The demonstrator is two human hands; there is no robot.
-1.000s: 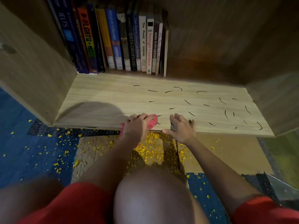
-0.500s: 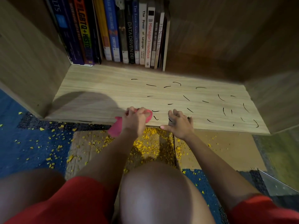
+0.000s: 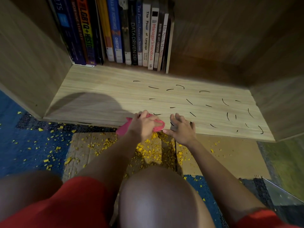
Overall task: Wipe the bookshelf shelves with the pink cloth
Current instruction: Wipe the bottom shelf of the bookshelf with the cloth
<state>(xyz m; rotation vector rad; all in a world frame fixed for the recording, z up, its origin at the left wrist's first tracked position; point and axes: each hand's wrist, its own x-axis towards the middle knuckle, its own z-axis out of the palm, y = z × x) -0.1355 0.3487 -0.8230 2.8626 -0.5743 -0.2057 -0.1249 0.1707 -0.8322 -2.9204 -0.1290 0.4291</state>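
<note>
The light wooden shelf board (image 3: pixel 102 89) of the bookshelf carries several short black marks (image 3: pixel 189 101) across its middle and right. My left hand (image 3: pixel 143 125) grips the bunched pink cloth (image 3: pixel 123 129) at the shelf's front edge; one end of the cloth hangs past the edge to the left. My right hand (image 3: pixel 181 129) rests beside it on the front edge, fingers bent on the board and thumb along the rim, holding nothing.
A row of upright books (image 3: pixel 125 33) fills the back left of the shelf. Side panels (image 3: pixel 29 60) close it left and right. Yellow crumbs (image 3: pixel 153 150) litter a cardboard sheet (image 3: pixel 230 153) and blue carpet (image 3: pixel 24 145) below. My knee (image 3: pixel 158 198) is in front.
My left hand has turned the cloth at the front edge, so more pink now hangs off to the left. My right hand has stayed at the edge. The camera has moved slightly closer.
</note>
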